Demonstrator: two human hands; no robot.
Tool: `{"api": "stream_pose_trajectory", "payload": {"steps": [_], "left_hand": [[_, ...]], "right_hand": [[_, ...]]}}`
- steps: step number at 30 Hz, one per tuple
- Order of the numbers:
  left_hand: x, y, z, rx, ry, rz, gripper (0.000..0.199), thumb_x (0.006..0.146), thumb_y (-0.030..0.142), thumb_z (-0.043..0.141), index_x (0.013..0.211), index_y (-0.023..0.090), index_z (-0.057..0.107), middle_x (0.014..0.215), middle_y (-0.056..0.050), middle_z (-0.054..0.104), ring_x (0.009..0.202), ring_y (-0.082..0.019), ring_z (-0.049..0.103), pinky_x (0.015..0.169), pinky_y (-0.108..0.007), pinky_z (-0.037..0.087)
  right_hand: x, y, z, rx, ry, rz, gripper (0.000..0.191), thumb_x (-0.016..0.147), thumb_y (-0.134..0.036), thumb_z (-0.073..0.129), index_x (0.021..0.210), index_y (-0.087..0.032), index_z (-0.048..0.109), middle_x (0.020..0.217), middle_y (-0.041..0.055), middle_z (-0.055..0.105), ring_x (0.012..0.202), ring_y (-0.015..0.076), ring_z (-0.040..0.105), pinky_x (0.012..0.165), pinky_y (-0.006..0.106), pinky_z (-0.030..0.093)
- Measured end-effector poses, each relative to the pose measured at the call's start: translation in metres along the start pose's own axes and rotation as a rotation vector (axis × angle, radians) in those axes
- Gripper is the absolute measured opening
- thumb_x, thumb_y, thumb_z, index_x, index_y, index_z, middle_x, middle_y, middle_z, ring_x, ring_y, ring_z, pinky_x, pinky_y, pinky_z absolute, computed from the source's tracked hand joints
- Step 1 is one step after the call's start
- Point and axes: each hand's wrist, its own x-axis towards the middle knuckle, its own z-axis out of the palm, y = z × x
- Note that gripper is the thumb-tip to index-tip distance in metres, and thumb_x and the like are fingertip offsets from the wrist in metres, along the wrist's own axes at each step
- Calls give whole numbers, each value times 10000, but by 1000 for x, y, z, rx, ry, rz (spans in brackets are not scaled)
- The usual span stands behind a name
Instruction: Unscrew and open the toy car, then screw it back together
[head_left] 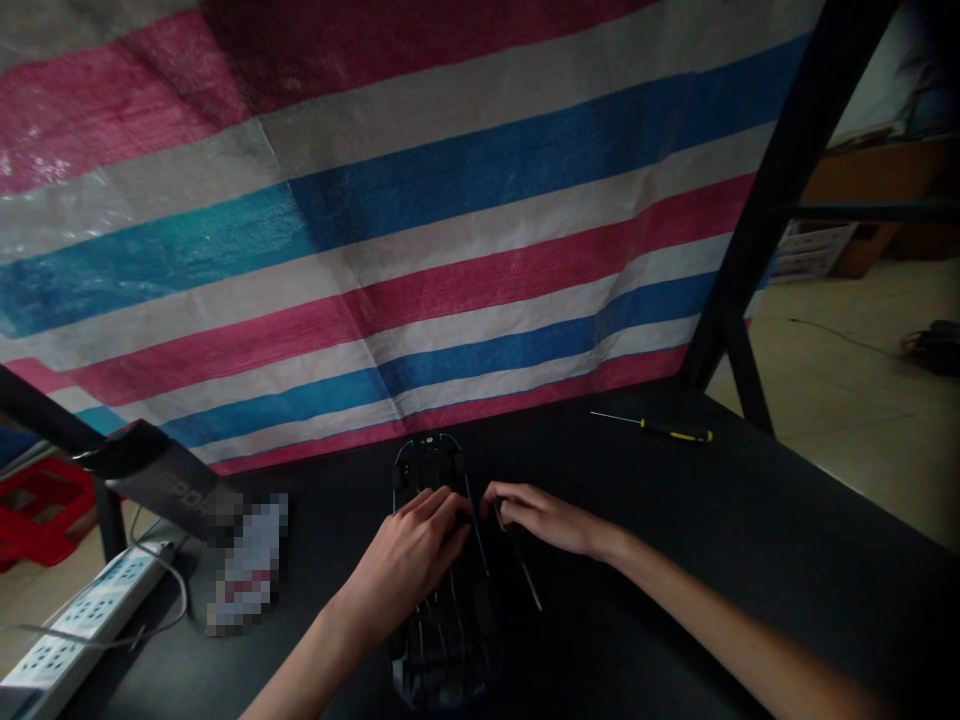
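Left hand (415,552) steadying dark toy car (441,655), finger grip unclear; right hand (546,518) pinching slim tool (529,575) beside it. Tool-handling step; next move calling for steady bracing.

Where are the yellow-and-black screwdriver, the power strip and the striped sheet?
Screwdriver (677,432): head view, on its handle.
Power strip (90,612): head view, on its socket face.
Striped sheet (480,165): head view, on a blue stripe.
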Motion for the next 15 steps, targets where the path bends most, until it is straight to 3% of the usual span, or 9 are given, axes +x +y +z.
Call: {"api": "stream_pose_trajectory", "payload": {"steps": [5,10,15], "left_hand": [[3,2,-3,-41,-16,-25,139,1019,232,487,1110,247,590,1051,-12,647,953,-180,638,746,-274,483],[9,-7,-5,-87,-71,-77,138,984,271,544,1100,273,619,949,21,644,770,-147,622,644,-251,427],[13,-15,-7,-116,-98,-101,155,972,319,562,1100,282,640,912,29,650,741,-143,621,622,-244,391]], "right_hand": [[0,1,0,-10,-7,-2,230,948,-241,443,1044,-204,649,866,-3,567,822,166,502,758,285,399],[1,2,0,-34,-2,0,222,933,-224,449,1024,-203,650,860,-7,574,830,163,510,767,281,396],[2,3,0,-43,3,2,233,932,-215,449,1045,-200,652,871,-6,586,834,165,522,784,288,402]]}}
